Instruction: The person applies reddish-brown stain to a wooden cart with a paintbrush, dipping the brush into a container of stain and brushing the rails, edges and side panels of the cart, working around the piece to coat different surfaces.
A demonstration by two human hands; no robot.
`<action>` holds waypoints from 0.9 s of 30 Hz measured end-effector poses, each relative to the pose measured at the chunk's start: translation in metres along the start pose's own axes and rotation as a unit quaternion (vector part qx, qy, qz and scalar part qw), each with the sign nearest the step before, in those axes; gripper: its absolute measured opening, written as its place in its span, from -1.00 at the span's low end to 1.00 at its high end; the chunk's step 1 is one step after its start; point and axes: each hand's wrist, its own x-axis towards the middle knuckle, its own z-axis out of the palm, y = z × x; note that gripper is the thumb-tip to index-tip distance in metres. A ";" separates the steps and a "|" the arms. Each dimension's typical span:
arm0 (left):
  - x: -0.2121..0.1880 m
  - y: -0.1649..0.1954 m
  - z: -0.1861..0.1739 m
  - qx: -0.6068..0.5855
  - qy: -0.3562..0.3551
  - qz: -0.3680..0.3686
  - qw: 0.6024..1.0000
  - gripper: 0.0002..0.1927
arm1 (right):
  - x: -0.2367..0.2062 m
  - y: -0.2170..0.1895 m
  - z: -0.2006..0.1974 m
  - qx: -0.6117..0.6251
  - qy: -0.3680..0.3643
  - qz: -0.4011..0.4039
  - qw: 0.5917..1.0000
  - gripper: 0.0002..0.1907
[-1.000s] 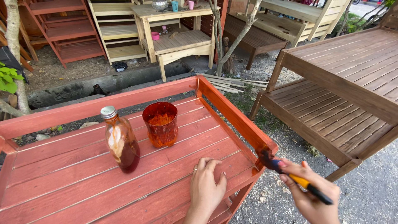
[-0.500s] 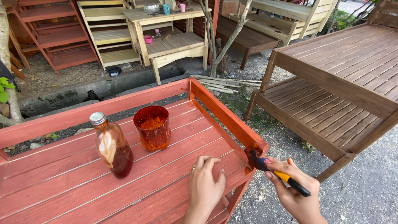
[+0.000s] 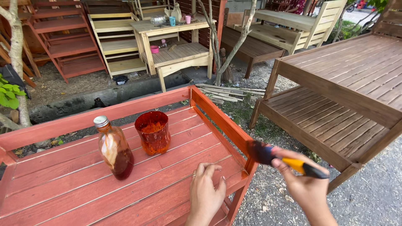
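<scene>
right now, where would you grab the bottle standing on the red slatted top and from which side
Take the bottle around its wide lower body, coming in from the near side. It stands upright on the red slatted top, and the cup stands close on its right, so that side is tight. The left hand rests flat on the slats nearby, free; the right hand is full with the paintbrush.

Red-orange slatted bench (image 3: pixel 63 192), yellow-and-black paintbrush (image 3: pixel 289 161).

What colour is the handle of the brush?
The brush handle is yellow with a black end, seen in the head view, in the right hand.
</scene>
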 end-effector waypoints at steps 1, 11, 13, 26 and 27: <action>0.000 0.001 -0.001 0.000 0.010 0.003 1.000 -0.74 | 0.005 -0.001 -0.003 0.012 0.028 0.019 0.999 -0.76; -0.011 0.018 0.007 0.027 -0.006 -0.025 0.999 -0.69 | -0.015 0.095 0.005 0.464 0.214 0.246 0.823 -0.82; -0.014 0.020 0.012 0.033 0.007 0.005 0.999 -0.73 | -0.039 0.121 0.011 0.530 0.198 0.250 0.786 -0.80; -0.016 0.024 0.037 0.065 0.002 0.000 0.998 -0.66 | -0.097 0.154 0.028 0.561 0.253 0.286 0.734 -0.70; -0.016 0.025 0.039 0.068 0.002 -0.001 0.998 -0.66 | -0.103 0.159 0.027 0.552 0.255 0.295 0.737 -0.69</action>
